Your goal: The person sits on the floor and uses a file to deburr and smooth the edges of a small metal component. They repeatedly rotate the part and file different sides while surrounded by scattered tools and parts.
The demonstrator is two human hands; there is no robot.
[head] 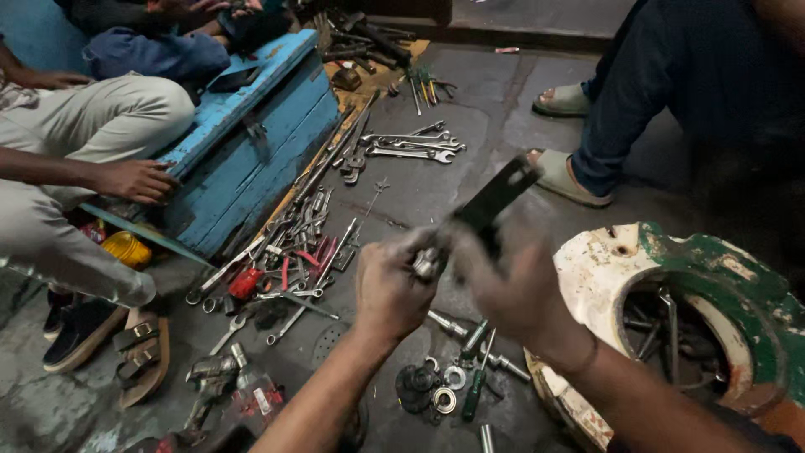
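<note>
My left hand (pixel 390 289) and my right hand (pixel 516 289) meet above the floor, both closed around a small metal part (pixel 428 264). A dark flat metal bracket (pixel 495 200) sticks up and to the right from between them. The right hand is blurred. Below the hands lie bolts (pixel 449 325), washers and rings (pixel 443 394) and a green-handled screwdriver (pixel 474 394) on the concrete floor.
A blue wooden toolbox (pixel 251 143) stands at the left with several spanners (pixel 411 149) and pliers spread beside it. A white and green round casing (pixel 671 285) sits at the right. Other people sit at the left and stand at the upper right.
</note>
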